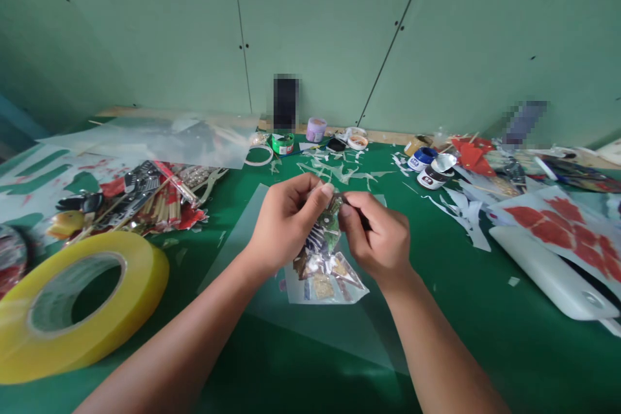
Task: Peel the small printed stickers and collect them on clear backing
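Note:
Between my two hands is a clear plastic bag (323, 288) that hangs down over a translucent sheet on the green table. Small packets of gold and white material show at its bottom, with a green piece and black-and-white striped pieces higher up. My left hand (286, 223) pinches the bag's top edge, its thumb laid along the upper side. Fingers curled, my right hand (381, 233) grips the same edge from the other side. Exactly what the fingertips press on is partly hidden. Under the bag lies the translucent sheet (272, 330).
A large yellow tape roll (140, 297) lies at the left, before a pile of sticks and red craft pieces (169, 204). Paint jars (434, 174), a white glue gun-like tool (548, 272) and a red-painted sheet (557, 220) are at right. Paper scraps (339, 168) litter the back.

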A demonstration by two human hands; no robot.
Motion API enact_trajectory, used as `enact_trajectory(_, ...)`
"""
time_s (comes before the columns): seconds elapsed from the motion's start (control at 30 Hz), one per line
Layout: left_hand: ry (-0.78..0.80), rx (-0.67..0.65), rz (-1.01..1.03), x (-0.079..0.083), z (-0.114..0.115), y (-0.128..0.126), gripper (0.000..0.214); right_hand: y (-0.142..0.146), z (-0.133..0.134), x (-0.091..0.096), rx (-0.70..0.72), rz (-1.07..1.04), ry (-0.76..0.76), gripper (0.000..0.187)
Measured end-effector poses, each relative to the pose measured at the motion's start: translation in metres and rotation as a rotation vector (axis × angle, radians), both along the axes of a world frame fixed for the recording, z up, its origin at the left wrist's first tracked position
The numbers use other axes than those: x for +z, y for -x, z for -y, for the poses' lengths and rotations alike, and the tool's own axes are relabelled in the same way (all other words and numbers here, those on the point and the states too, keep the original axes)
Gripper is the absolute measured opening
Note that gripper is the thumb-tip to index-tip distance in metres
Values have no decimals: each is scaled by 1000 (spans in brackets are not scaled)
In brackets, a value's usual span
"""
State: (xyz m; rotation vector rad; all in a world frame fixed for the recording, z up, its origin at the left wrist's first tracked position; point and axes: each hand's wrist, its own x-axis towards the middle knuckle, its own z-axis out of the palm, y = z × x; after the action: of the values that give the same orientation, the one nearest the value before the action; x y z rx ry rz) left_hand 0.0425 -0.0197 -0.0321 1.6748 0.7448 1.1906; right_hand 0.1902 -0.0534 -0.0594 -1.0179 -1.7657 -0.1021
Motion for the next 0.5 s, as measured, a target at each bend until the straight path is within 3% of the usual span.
enact_trajectory(0.27,75,-44,44,2,1,-1,38,2,2,-1,-49,-7,-48,14)
enact_trajectory(0.5,45,-48,48,1,2,-1,39,1,3,-1,34,-63,8,11)
